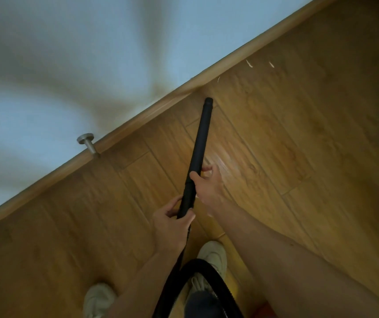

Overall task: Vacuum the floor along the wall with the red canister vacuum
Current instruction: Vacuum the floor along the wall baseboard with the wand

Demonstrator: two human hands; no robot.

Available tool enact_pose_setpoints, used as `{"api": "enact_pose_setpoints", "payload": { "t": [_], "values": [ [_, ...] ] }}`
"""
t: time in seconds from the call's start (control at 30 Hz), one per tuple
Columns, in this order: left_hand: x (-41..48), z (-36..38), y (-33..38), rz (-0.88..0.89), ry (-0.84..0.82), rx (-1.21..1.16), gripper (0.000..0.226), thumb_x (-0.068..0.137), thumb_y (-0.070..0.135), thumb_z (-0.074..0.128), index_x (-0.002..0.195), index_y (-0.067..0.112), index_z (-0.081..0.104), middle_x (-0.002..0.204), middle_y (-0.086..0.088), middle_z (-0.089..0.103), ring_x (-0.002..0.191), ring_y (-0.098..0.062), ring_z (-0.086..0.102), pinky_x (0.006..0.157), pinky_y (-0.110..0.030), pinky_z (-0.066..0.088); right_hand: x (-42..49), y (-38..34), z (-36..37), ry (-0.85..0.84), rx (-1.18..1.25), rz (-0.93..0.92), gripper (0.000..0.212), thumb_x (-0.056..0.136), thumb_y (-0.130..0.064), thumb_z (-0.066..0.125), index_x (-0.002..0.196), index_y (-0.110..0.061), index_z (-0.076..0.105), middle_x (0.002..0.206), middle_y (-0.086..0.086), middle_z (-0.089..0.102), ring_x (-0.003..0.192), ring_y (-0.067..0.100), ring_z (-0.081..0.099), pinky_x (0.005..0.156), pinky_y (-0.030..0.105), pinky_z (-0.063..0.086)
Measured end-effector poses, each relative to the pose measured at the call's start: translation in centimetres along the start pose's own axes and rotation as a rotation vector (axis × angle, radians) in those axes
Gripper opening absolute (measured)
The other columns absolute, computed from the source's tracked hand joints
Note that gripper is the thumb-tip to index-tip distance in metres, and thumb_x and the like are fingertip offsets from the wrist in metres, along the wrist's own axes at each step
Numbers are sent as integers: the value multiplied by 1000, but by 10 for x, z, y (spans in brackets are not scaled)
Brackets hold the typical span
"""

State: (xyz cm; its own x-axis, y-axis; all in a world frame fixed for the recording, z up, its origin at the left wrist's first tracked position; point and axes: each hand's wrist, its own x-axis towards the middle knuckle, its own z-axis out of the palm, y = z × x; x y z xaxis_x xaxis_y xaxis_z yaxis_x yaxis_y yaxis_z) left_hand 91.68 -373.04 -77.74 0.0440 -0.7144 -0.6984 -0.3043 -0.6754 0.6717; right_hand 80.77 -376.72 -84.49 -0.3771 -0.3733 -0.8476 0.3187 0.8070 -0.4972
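1. The black vacuum tube (pixel 201 143) is being held in both hands, with its long axis running away from the body and slightly rightward towards the baseboard (pixel 138 121).
2. The tube tip (pixel 208 101) is being kept low near the baseboard, just short of it. Contact with the floor (pixel 298 157) cannot be told.
3. The tube is being gripped by the right hand (pixel 208 182) higher up, nearer the tip, with the thumb on one side and the fingers curled behind.
4. The lower joint is being gripped by the left hand (pixel 172 222), closer to the body, with the fingers wrapped round.
5. Pale scraps (pixel 249 63) are being seen on the floor beside the baseboard, right of the tip. A rightward sweep along the wall (pixel 69 53) is being judged as the next need, led by the right hand.
6. The hose (pixel 199 33) is being looped down between the shoes (pixel 213 255). The red canister is not being clearly shown.
7. Wood-plank floor, blue-grey wall, and a metal door stop (pixel 87 142) on the baseboard to the left are being noted.
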Motion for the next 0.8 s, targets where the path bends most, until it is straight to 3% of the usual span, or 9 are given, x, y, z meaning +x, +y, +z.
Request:
{"api": "enact_pose_setpoints", "payload": {
  "t": [0.17, 0.3, 0.4, 0.53, 0.8],
  "values": [
    [5, 17, 14, 35, -34, 14, 33, 79, -5, 74, 104, 17, 74, 59, -27, 61, 46, -21, 50, 42, -24, 44, 8, -9, -16, 78, 3, -2, 27, 89, -26, 70, 98, -25, 44, 93, 12, 73, 78, 32, 74, 68, 52, 62],
    [14, 23, 19, 29, -50, 20, 33, 77, -8, 74, 99, 17, 72, 50, -11, 59, 40, -15, 50, 40, -23, 44, 15, -13, -19, 130, 16, -8, 28, 88, -25, 70, 98, -27, 44, 98, 13, 73, 82, 31, 74, 66, 47, 62],
    [23, 20, 24, -12, -71, 16, 34, 76, -7, 75, 102, 14, 70, 56, -15, 64, 42, -18, 54, 41, -26, 45, 19, -15, -13, 150, 41, 2, 30, 88, -26, 70, 94, -32, 41, 101, 14, 72, 82, 31, 73, 66, 47, 62],
    [35, -1, 31, -47, -107, 41, 33, 77, -7, 74, 101, 15, 70, 53, -11, 63, 42, -20, 53, 41, -28, 45, 16, -21, 5, 176, 57, 14, 32, 89, -24, 72, 106, -23, 45, 97, 9, 73, 78, 27, 73, 59, 37, 57],
    [65, -47, 65, -163, -125, 1, 28, 80, -1, 76, 102, 16, 70, 68, -21, 71, 49, -28, 60, 44, -30, 52, 14, -51, 51, 169, 30, -31, 35, 86, -28, 76, 107, -22, 48, 99, 6, 71, 82, 25, 72, 75, 48, 61]
  ]
}}
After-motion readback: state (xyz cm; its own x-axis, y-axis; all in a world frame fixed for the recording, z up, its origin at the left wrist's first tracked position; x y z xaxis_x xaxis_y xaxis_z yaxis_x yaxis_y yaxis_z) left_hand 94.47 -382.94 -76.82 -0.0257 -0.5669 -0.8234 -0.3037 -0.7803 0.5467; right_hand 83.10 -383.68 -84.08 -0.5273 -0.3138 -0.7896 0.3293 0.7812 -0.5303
